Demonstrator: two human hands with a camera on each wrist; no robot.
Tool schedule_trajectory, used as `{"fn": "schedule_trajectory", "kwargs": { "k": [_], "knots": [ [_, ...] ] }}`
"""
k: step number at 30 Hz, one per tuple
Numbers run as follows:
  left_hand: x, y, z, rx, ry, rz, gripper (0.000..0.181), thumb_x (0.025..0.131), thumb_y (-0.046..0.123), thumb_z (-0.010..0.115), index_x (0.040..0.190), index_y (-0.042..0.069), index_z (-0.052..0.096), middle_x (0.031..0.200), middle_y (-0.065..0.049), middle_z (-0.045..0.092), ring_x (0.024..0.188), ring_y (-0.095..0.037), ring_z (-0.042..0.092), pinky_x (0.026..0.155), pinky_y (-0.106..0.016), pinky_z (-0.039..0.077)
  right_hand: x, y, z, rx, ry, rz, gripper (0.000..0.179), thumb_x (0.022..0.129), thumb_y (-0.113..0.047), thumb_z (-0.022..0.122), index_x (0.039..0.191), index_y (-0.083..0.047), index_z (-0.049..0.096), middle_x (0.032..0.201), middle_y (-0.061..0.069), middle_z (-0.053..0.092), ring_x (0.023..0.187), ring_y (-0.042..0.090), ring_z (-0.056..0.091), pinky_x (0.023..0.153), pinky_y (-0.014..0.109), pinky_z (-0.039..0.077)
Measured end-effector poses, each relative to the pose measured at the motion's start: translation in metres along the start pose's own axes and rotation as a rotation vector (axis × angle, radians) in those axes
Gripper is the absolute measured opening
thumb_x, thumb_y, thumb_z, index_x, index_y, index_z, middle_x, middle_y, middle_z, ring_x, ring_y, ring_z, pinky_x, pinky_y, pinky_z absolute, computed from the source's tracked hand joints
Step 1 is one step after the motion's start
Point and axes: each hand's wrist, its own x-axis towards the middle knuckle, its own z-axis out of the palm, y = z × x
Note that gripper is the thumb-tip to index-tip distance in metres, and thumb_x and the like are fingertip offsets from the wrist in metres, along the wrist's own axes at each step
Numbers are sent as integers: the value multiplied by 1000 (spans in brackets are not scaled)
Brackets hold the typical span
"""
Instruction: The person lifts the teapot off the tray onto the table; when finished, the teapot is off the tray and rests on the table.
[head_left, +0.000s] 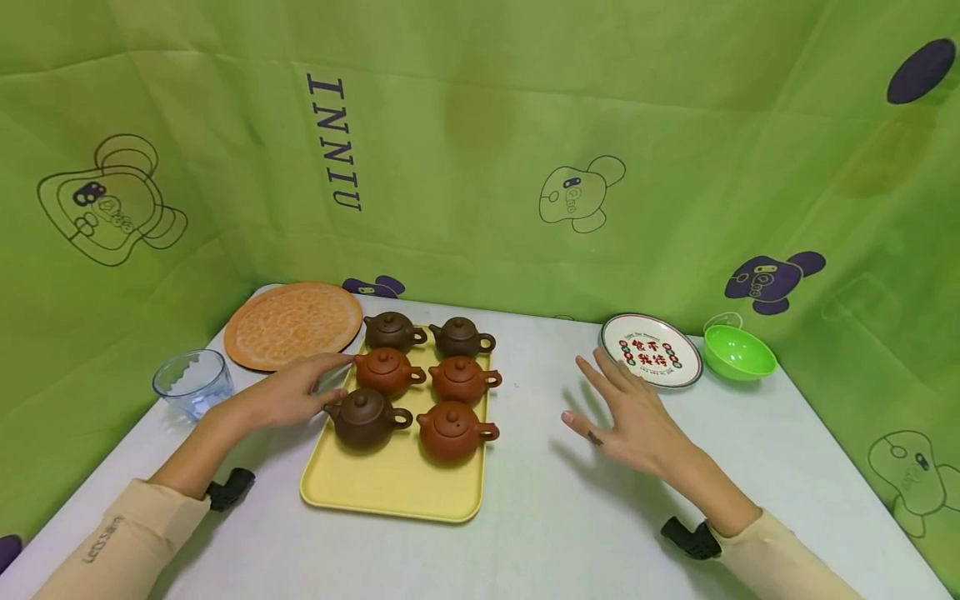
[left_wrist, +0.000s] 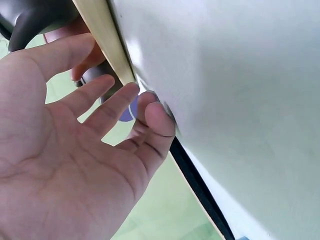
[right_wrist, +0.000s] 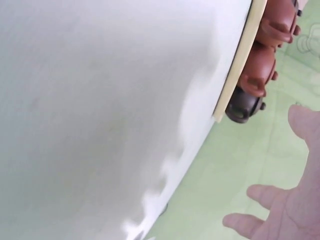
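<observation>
A yellow tray (head_left: 390, 490) bears several small teapots in two columns. Three are dark brown, among them the front left one (head_left: 363, 423); three are reddish brown, such as the front right one (head_left: 450, 433). My left hand (head_left: 288, 393) is at the tray's left side, thumb near the front dark teapot's spout. In the left wrist view its loosely bent fingers (left_wrist: 112, 107) lie close by the tray's rim (left_wrist: 107, 42); whether they touch it I cannot tell. To the tray's right, my right hand (head_left: 637, 417) hovers over the table, fingers spread, holding nothing.
Behind my left hand lies a round orange mat (head_left: 292, 325), with a clear blue glass (head_left: 197, 387) left of that hand. A white plate with red lettering (head_left: 651, 350) and a green bowl (head_left: 738, 354) stand at the back right. Green cloth (head_left: 465, 167) hangs around the white table (head_left: 540, 517).
</observation>
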Motion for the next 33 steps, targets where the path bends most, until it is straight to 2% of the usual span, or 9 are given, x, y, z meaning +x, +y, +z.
{"fn": "schedule_trajectory", "kwargs": {
  "k": [7, 11, 14, 16, 18, 22, 24, 27, 33],
  "knots": [
    [1, -5, 1, 10, -5, 9, 53, 101, 10, 68, 150, -4, 54, 151, -30, 57, 140, -50, 54, 112, -65, 45, 1, -10, 0, 95, -27, -5, 86, 99, -64, 63, 168, -23, 33, 174, 15, 29, 158, 46, 34, 122, 69, 32],
    [3, -6, 1, 9, -18, 0, 54, 101, 11, 67, 152, -1, 54, 146, -26, 62, 111, -30, 65, 91, -45, 52, 3, -15, 1, 159, -53, -1, 84, 100, -64, 63, 168, -25, 34, 173, 14, 32, 156, 42, 40, 121, 65, 36],
    [4, -8, 1, -27, -37, -29, 55, 102, 13, 66, 154, 2, 53, 111, -18, 70, 81, -15, 56, 74, -32, 46, 4, -18, 2, 213, -64, -17, 82, 99, -60, 66, 167, -23, 36, 170, 15, 39, 153, 39, 45, 121, 62, 39],
    [3, -9, 0, -50, -43, -37, 56, 102, 13, 66, 155, 2, 52, 89, -7, 61, 70, -9, 47, 65, -27, 41, 5, -20, 3, 245, -71, -31, 81, 99, -57, 68, 166, -21, 38, 168, 14, 43, 152, 37, 47, 122, 59, 40],
    [3, -11, 0, -72, -52, -46, 56, 102, 13, 66, 156, 3, 51, 78, 0, 47, 63, -8, 40, 60, -27, 38, 6, -22, 4, 268, -69, -46, 79, 99, -54, 70, 164, -19, 41, 164, 12, 49, 149, 37, 52, 120, 58, 42],
    [2, -13, -1, -85, -62, -36, 56, 103, 15, 67, 156, 3, 52, 90, -3, 59, 66, -8, 42, 61, -26, 38, 8, -27, 5, 332, -50, -77, 69, 99, -42, 74, 159, -16, 50, 156, 9, 59, 134, 35, 65, 109, 55, 53],
    [2, -15, -1, -91, -66, -35, 56, 103, 16, 67, 155, 3, 52, 109, -9, 68, 69, -9, 44, 62, -26, 39, 9, -29, 6, 376, -51, -92, 63, 99, -35, 75, 155, -15, 54, 152, 10, 63, 127, 33, 70, 103, 53, 57],
    [3, -17, 0, -96, -68, -35, 56, 103, 17, 68, 155, 2, 53, 129, -13, 68, 73, -9, 47, 64, -26, 40, 11, -32, 8, 428, -71, -114, 58, 100, -29, 75, 152, -13, 57, 148, 13, 65, 122, 32, 73, 98, 49, 60],
    [2, -20, 0, -111, -64, -48, 56, 103, 19, 68, 154, 4, 54, 135, -16, 68, 75, -9, 49, 65, -26, 42, 16, -41, 12, 525, -132, -116, 49, 101, -27, 73, 145, -7, 62, 142, 16, 69, 115, 30, 76, 94, 40, 62]
  ]
}}
